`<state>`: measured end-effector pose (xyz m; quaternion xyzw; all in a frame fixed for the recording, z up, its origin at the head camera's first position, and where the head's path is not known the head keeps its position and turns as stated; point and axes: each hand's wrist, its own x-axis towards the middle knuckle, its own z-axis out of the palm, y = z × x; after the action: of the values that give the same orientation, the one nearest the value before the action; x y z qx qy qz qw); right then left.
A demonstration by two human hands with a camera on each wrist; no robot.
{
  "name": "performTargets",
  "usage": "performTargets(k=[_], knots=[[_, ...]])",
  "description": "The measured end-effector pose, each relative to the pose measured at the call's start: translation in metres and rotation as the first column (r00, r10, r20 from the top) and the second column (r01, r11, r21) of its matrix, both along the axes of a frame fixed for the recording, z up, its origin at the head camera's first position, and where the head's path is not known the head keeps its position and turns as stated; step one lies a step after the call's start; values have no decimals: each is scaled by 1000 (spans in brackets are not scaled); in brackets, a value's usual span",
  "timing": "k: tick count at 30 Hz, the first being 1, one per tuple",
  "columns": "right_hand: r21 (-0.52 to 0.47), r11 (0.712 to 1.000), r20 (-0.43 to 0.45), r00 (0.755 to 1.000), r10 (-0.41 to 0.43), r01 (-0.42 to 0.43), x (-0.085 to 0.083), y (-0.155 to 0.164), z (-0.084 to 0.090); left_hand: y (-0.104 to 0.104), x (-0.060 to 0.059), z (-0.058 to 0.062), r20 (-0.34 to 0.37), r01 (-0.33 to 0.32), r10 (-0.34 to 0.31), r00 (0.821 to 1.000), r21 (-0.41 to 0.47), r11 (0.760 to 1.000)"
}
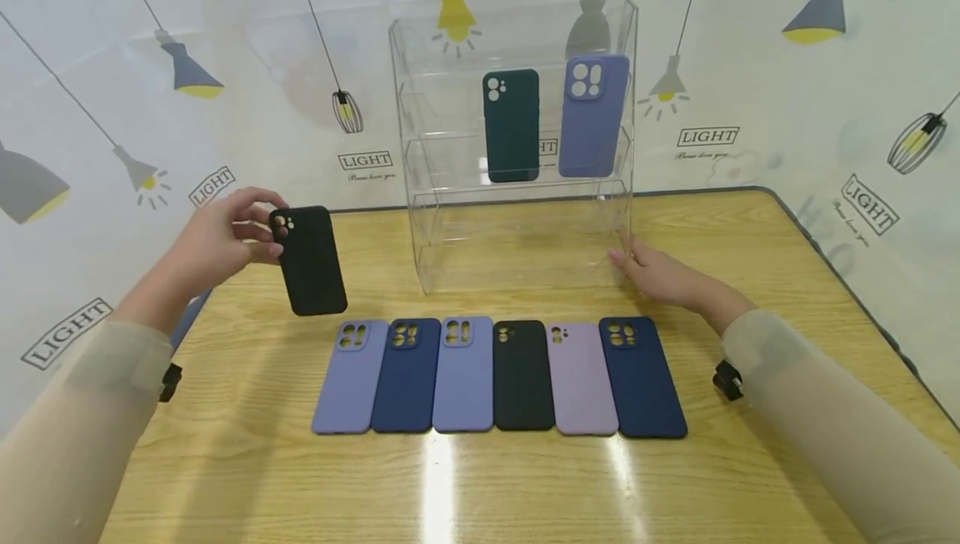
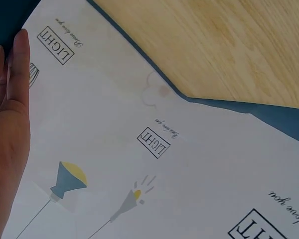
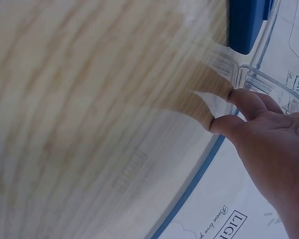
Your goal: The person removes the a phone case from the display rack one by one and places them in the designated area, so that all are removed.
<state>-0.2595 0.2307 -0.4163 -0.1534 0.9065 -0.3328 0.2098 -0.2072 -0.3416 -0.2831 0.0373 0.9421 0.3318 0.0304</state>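
Note:
On the left, in the head view, my left hand pinches a black phone case by its camera-hole edge and holds it upright. The left wrist view shows this hand with only a dark corner of the case. My right hand grips the lower right edge of a clear acrylic display rack. In the right wrist view, the thumb and fingers of this hand meet the clear panel's edge. A dark green case and a lavender-blue case stand on the rack.
In front of the rack, a row of cases lies flat on the wooden table: several colours, among them navy, black and pale pink. A patterned white cloth hangs behind.

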Motion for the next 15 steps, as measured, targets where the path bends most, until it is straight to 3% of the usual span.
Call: performTargets(k=[9, 15], knots=[[-1, 1000, 4, 1000, 0, 0, 0, 0, -1, -32, 14, -38, 200, 69, -86, 976, 92, 993], [4, 1000, 3, 1000, 1, -1, 0, 0, -2, -45, 24, -56, 319, 80, -118, 940, 132, 988]])
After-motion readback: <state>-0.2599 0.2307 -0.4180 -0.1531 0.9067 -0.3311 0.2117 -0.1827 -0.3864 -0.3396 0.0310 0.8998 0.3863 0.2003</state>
